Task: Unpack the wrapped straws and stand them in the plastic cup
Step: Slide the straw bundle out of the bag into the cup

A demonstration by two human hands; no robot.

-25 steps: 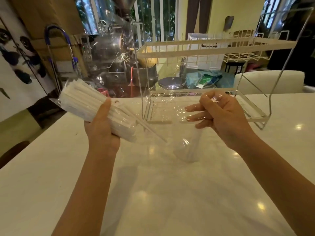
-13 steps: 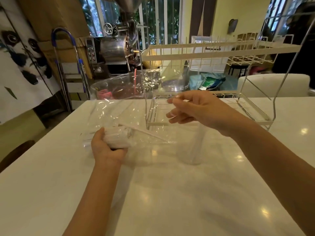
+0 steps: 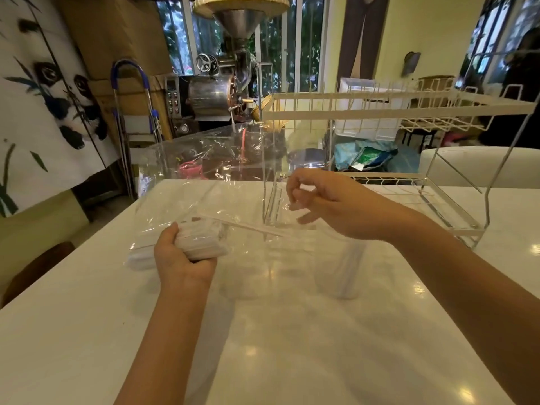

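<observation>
Much bare white table [image 3: 292,346] is seen near the front edge. The plastic cup [image 3: 342,267] is hard to make out, partly hidden under the right hand [image 3: 330,209], whose fingers are loosely curled, seemingly empty. The wrapped straws [image 3: 201,244] are gripped by the left hand [image 3: 181,261], inside the clear bag [image 3: 204,200].

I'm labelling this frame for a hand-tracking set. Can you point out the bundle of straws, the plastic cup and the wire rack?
bundle of straws [image 3: 201,244]: head view, on the white bundle's side beside the gripping fingers.
plastic cup [image 3: 347,273]: head view, on its clear wall.
wire rack [image 3: 380,108]: head view, on the upper shelf's front rail.
</observation>
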